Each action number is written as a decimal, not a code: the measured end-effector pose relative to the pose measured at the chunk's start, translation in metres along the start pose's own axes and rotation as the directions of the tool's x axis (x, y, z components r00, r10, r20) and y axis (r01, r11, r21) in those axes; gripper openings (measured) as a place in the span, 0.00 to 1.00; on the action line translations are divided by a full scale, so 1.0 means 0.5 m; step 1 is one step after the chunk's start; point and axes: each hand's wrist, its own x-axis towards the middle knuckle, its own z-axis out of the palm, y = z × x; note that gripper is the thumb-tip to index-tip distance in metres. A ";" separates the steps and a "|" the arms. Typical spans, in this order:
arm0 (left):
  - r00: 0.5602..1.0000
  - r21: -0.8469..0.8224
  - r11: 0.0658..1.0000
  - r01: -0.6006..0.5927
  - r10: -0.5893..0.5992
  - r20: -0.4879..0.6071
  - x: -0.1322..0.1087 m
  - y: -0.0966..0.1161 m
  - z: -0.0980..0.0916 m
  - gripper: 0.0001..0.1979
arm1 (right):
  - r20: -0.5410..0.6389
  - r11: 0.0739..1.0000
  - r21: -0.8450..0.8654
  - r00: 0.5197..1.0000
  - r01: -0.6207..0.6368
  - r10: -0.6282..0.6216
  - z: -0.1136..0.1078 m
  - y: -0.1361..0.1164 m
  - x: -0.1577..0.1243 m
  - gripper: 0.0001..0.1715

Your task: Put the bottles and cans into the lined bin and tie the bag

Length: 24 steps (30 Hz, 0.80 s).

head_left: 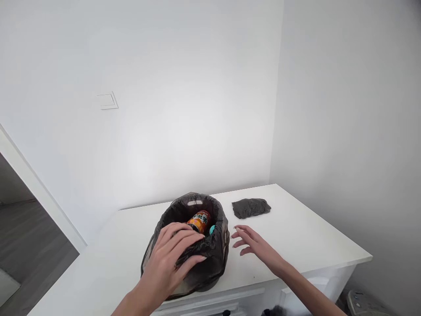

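A small bin lined with a black trash bag [217,259] stands on the white cabinet top, its bag folded over the rim. Inside lies an orange and red can [201,220] with dark lettering, beside a small turquoise object [212,229] of unclear kind. My left hand [169,259] grips the near rim loosely, fingers over the opening and thumb on the outside of the bag; the contact is partly hidden. To the right of the bin, my right hand [251,245] hovers above the cabinet top, holding nothing, fingers apart and pointing toward the bag.
A folded piece of black plastic [251,208] lies on the white cabinet top [296,224], behind my right hand. White walls meet in the corner behind. A light switch [108,101] is at left, near a doorway. A grey device [363,303] stands low at right.
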 end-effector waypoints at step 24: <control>0.497 -0.693 0.345 0.633 -0.867 0.022 0.099 -0.076 -0.143 0.17 | -0.232 0.910 -0.014 0.884 0.415 -0.407 0.054 -0.375 0.000 0.21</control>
